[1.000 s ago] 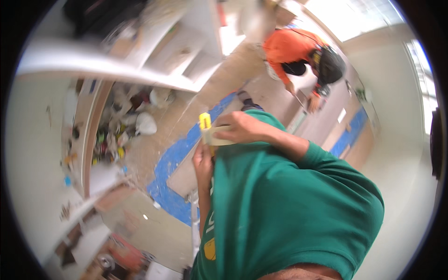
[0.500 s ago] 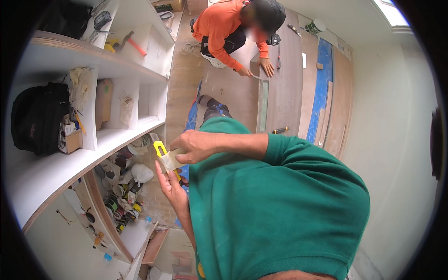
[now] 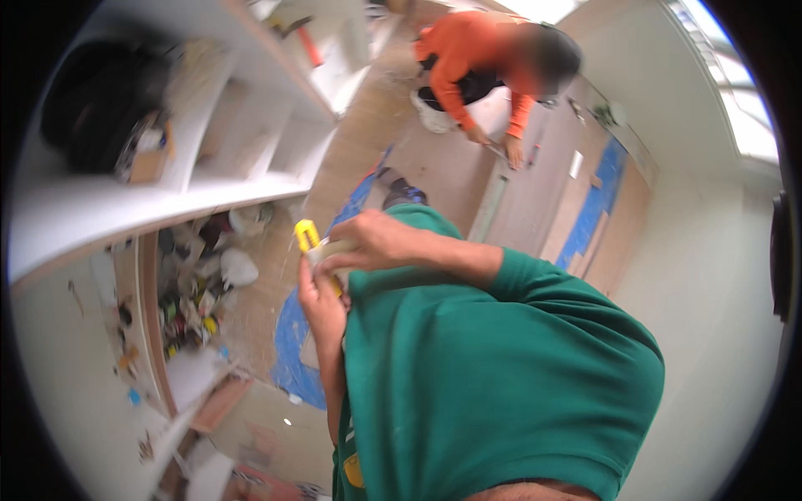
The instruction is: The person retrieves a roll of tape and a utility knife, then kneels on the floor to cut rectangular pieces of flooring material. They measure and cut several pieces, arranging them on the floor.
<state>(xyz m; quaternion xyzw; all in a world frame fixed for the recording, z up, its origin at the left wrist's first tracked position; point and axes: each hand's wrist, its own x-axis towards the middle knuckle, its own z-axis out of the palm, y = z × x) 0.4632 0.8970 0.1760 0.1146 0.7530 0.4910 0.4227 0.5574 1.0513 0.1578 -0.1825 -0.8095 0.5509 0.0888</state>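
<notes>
My left hand point(image 3: 324, 307) is closed around a yellow-and-black handled tool point(image 3: 307, 234) in front of my green shirt. Its exact kind is hard to make out, since blur and my fingers hide part of it. A pale, flat strip point(image 3: 337, 248) lies against the tool's middle, like paper, tape or thin cloth. My right hand point(image 3: 378, 239) pinches that strip between thumb and fingers, close to the left hand. Yellow shows again below the strip, beside the left palm.
A person in an orange top point(image 3: 464, 54) crouches ahead, hands on a long narrow tool over a floor board point(image 3: 543, 179). White shelving point(image 3: 251, 196) with a black bag point(image 3: 100, 108) stands left. Blue sheeting point(image 3: 296, 355) covers part of the floor. Assorted clutter point(image 3: 196, 309) fills a lower compartment.
My view has turned, so the shelves and the other person appear shifted and tilted. Both hands stay together at the yellow tool, with the right hand still pinching the pale strip.
</notes>
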